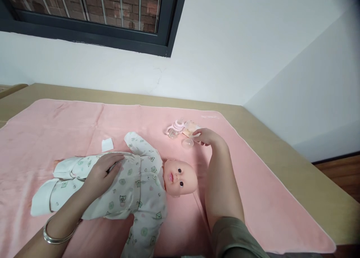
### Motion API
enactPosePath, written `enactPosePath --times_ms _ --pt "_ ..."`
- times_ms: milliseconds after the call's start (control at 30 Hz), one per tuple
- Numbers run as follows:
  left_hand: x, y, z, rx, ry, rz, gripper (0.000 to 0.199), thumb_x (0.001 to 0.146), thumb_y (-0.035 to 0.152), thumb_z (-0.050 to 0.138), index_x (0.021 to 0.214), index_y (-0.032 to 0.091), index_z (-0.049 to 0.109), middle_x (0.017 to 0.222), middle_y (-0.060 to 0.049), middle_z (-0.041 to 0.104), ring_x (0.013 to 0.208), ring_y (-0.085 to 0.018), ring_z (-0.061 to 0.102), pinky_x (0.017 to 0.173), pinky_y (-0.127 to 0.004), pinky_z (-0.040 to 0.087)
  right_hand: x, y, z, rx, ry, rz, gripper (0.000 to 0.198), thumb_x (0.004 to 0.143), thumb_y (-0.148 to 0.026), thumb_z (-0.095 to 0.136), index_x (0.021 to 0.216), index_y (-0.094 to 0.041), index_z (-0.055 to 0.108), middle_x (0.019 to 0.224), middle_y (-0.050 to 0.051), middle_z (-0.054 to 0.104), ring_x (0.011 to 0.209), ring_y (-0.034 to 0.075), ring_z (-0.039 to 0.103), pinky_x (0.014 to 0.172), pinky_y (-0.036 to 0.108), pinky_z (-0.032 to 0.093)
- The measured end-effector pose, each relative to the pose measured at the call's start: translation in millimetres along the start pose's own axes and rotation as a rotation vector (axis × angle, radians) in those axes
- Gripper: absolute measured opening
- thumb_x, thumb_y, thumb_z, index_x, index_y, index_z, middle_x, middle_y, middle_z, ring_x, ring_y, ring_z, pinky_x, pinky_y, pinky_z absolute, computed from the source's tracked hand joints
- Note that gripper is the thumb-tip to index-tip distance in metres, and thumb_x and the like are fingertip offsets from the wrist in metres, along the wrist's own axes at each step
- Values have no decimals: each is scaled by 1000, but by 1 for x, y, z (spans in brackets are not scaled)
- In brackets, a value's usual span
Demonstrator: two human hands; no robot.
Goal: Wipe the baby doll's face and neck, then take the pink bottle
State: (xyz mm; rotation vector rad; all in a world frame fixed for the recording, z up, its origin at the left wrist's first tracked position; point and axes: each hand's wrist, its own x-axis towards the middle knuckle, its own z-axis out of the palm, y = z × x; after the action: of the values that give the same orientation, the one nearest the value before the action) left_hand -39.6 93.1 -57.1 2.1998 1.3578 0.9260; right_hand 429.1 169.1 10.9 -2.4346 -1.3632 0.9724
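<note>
A baby doll [180, 177] in a white patterned sleepsuit [146, 179] lies on its back, its head toward the right. Flat on the middle of the suit rests my left hand [105, 172], fingers stretched out, a ring on one of them. Beyond the doll's head, my right hand [207, 136] reaches over the mat with its fingers slightly bent and apart. Its fingertips are at the edge of a small pale item with orange marks [190, 128]; whether they touch it I cannot tell. Close by are a clear dome-shaped cap [187, 143] and a baby bottle [176, 128] with pink handles.
Under everything spreads a pink mat [270, 213] on a wooden-topped table [284, 164]. A small white folded piece [107, 144] lies beside the doll's legs. Behind the table stand a white wall [213, 63] and a dark-framed window [135, 40].
</note>
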Motion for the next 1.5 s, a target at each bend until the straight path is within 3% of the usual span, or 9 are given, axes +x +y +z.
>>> enactPosePath --times_ms 200,300,433,600,800,867,1167,1333,1500 --pt "-1 1 -1 8 8 -8 45 107 58 53 120 27 82 130 -9 84 124 -35 78 111 -55 64 -4 -16 8 138 206 -174 40 104 -20 68 144 -13 67 117 10 73 66 6 57 63 19 45" --pt "0 2 -2 -3 3 -6 44 107 58 53 119 27 82 130 -9 84 124 -34 78 111 -55 64 3 -18 17 195 259 -313 45 102 -19 72 147 -14 68 131 13 73 94 14 69 83 22 51" --pt "0 3 -2 -10 2 -29 45 106 59 53 119 27 82 130 -9 84 125 -36 77 112 -58 63 16 -18 28 225 192 -479 49 102 -13 65 151 -16 65 153 11 65 120 19 68 103 27 50" --pt "1 4 -3 -8 -6 -34 48 106 61 52 119 26 83 131 -10 83 126 -37 77 112 -59 63 20 -22 33 26 203 -474 29 99 -4 59 120 -11 78 118 7 77 97 14 65 87 22 44" --pt "0 3 -3 -27 -7 -36 47 106 59 54 120 26 83 131 -11 83 126 -36 76 113 -60 62 15 -24 29 -73 238 -428 8 94 -11 69 92 -11 77 98 6 75 84 14 58 74 23 36" --pt "0 3 -3 -30 -9 -43 47 105 60 54 120 26 83 131 -11 83 127 -36 76 113 -61 61 15 -24 28 -76 222 -429 11 95 -16 70 85 -12 73 90 5 73 78 13 56 71 23 34" --pt "-1 2 -2 -55 -13 -49 44 105 59 56 121 27 82 132 -10 83 127 -36 75 115 -60 59 15 -25 30 -57 175 -412 23 99 -17 70 77 -14 65 79 1 67 72 12 54 70 23 36" --pt "1 3 -3 -62 -18 -58 45 104 59 56 120 26 83 131 -10 83 126 -36 76 115 -61 59 6 -24 25 -39 138 -379 19 95 -14 73 77 -12 70 82 0 66 75 11 54 70 23 36" --pt "4 6 -5 -50 -17 -52 45 104 58 55 118 27 83 130 -10 84 126 -36 76 113 -60 61 -32 -31 3 78 300 -363 14 98 -15 67 93 -13 79 94 3 74 86 14 62 74 23 38"
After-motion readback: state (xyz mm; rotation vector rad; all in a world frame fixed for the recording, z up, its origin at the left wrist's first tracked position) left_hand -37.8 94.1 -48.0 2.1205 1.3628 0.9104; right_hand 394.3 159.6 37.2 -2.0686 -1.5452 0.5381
